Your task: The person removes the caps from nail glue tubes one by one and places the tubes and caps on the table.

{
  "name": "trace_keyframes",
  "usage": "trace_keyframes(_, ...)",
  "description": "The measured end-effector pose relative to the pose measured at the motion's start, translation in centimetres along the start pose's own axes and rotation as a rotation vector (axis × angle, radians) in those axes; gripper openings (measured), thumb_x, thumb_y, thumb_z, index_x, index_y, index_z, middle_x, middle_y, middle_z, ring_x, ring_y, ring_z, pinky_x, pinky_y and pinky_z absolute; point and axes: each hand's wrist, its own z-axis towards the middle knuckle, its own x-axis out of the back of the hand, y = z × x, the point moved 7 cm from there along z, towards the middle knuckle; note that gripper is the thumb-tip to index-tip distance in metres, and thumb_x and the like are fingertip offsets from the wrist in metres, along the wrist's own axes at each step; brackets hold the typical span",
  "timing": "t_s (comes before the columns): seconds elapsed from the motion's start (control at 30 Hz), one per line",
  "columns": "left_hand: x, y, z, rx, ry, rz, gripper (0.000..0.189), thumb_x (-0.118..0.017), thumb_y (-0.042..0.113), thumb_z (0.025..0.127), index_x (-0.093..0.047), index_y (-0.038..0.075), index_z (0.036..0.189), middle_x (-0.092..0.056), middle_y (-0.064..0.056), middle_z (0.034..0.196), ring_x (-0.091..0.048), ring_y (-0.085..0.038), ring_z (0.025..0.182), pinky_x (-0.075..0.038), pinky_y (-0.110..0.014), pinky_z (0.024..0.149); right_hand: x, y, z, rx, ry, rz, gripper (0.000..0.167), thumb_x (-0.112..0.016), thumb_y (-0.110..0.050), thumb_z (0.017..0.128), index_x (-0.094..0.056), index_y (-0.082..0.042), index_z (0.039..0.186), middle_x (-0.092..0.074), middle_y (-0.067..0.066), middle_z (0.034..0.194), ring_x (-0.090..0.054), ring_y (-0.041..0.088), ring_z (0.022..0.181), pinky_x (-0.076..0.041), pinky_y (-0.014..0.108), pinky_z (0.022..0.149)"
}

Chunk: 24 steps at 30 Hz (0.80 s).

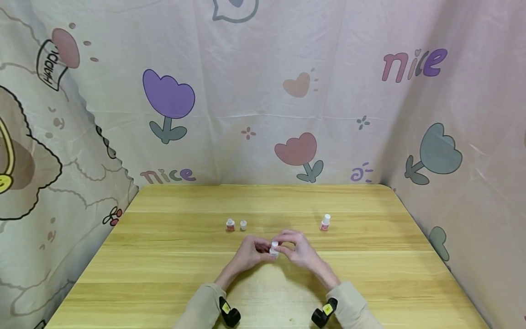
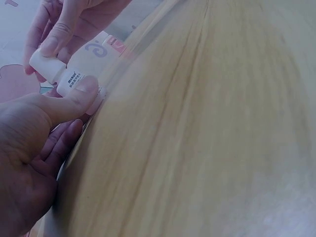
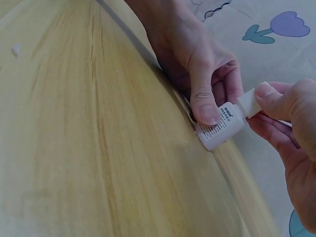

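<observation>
Over the middle of the table, my left hand grips the body of a small white bottle between thumb and fingers. Dark print runs across its front label. My right hand pinches the bottle's white cap between thumb and fingertips. The cap sits at the bottle's neck, in line with the body. In the left wrist view the left thumb presses on the label of the bottle, and the right thumb lies along the cap.
Beyond the left hand stands a small bottle with a red label and a short white top. Beside it is a loose white cap. Farther right stands another red-labelled bottle with a tall white cap. A patterned cloth hangs behind the wooden table.
</observation>
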Motion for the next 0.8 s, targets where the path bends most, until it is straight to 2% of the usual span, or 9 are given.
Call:
trace_keyframes(0.17,0.0,0.1,0.0,-0.027,0.002,-0.005,0.017,-0.085,0.009,0.078,-0.079,0.003,0.093,-0.077,-0.016,0.083,-0.066,-0.002,0.068,-0.054,-0.018,0.065,0.0,0.3,0.0,-0.025,0.02,0.011,0.022,-0.075,0.0,0.086,-0.074,-0.003,0.107,-0.075,0.01,0.099,-0.071,0.025,0.087,-0.06,0.038,0.086)
trace_keyframes(0.33,-0.1,0.0,0.1,-0.034,0.007,-0.016,0.018,-0.086,0.008,0.078,-0.079,0.003,0.094,-0.077,-0.016,0.083,-0.066,-0.003,0.068,-0.053,-0.018,0.064,0.1,0.1,0.3,-0.066,0.074,0.005,0.021,-0.08,0.002,0.08,-0.073,0.003,0.1,-0.074,0.016,0.093,-0.069,0.03,0.08,-0.06,0.042,0.079)
trace_keyframes(0.6,0.0,0.1,0.0,-0.035,0.003,-0.002,0.018,-0.085,0.009,0.079,-0.079,0.003,0.094,-0.077,-0.015,0.083,-0.066,-0.002,0.069,-0.054,-0.018,0.065,1.0,-3.4,0.7,-0.001,0.091,-0.003,0.015,-0.076,0.009,0.079,-0.074,0.004,0.093,-0.073,0.017,0.087,-0.069,0.029,0.078,-0.06,0.038,0.077)
trace_keyframes(0.67,0.0,0.2,0.0,-0.034,-0.001,0.001,0.018,-0.085,0.009,0.079,-0.079,0.003,0.094,-0.078,-0.015,0.083,-0.066,-0.001,0.069,-0.054,-0.018,0.066,0.9,-3.3,0.7,0.007,0.089,-0.004,0.015,-0.076,0.01,0.08,-0.074,0.004,0.093,-0.073,0.017,0.088,-0.069,0.028,0.078,-0.06,0.037,0.079)
trace_keyframes(0.8,0.0,0.2,0.0,-0.03,-0.003,0.005,0.018,-0.084,0.008,0.079,-0.078,0.002,0.095,-0.078,-0.016,0.084,-0.066,0.0,0.069,-0.055,-0.019,0.066,0.5,-1.6,0.4,0.021,0.085,-0.004,0.016,-0.075,0.011,0.08,-0.074,0.005,0.095,-0.073,0.017,0.09,-0.069,0.029,0.079,-0.06,0.036,0.081)
